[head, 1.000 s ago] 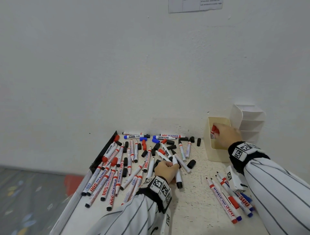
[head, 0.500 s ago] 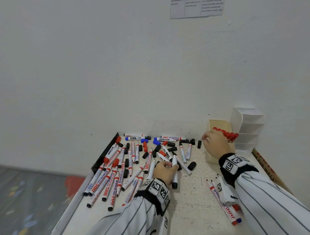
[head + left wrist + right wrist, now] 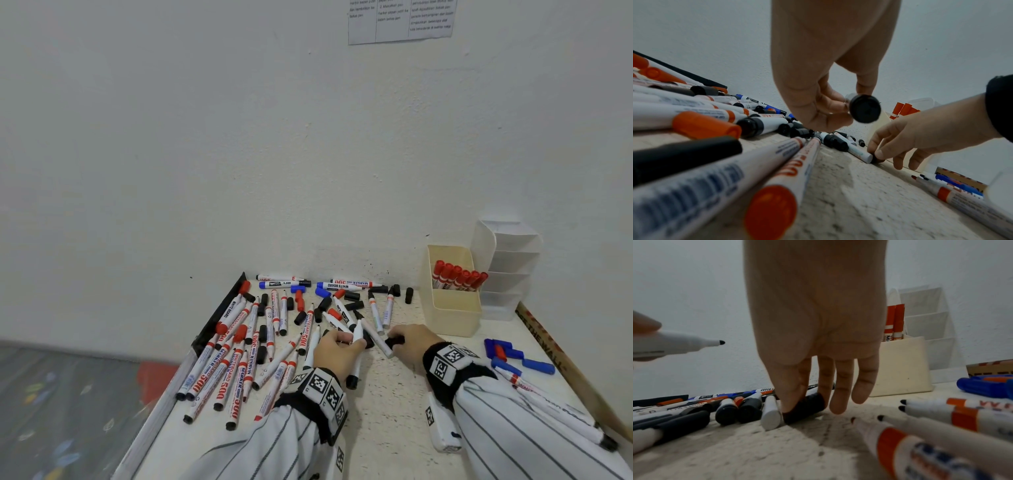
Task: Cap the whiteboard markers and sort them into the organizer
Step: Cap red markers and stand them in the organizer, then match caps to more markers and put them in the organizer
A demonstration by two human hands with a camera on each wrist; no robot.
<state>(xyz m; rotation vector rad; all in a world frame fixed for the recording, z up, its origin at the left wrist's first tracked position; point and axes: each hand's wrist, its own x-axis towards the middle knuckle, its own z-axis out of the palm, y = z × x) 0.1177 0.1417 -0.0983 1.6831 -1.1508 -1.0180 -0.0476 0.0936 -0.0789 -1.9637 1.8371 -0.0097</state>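
My left hand (image 3: pixel 344 342) grips an uncapped black marker (image 3: pixel 354 363) just above the table; its black rear end (image 3: pixel 864 108) faces the left wrist camera and its bare tip (image 3: pixel 720 342) points right. Just to the right, my right hand (image 3: pixel 397 340) pinches a loose black cap (image 3: pixel 805 404) that lies on the table beside a white marker end (image 3: pixel 771 417). Several capped red markers (image 3: pixel 457 275) stand in the cream box (image 3: pixel 448 313). A pile of uncapped markers (image 3: pixel 239 346) and loose caps covers the table's left half.
A white tiered organizer (image 3: pixel 507 260) stands against the wall behind the cream box. Blue caps (image 3: pixel 513 356) and several uncapped markers (image 3: pixel 548 404) lie at the right, beside my right sleeve. A black rim (image 3: pixel 219 315) borders the table's left edge.
My right hand left the red markers in the cream box and came down left to the black cap. The left hand kept hold of the black marker.
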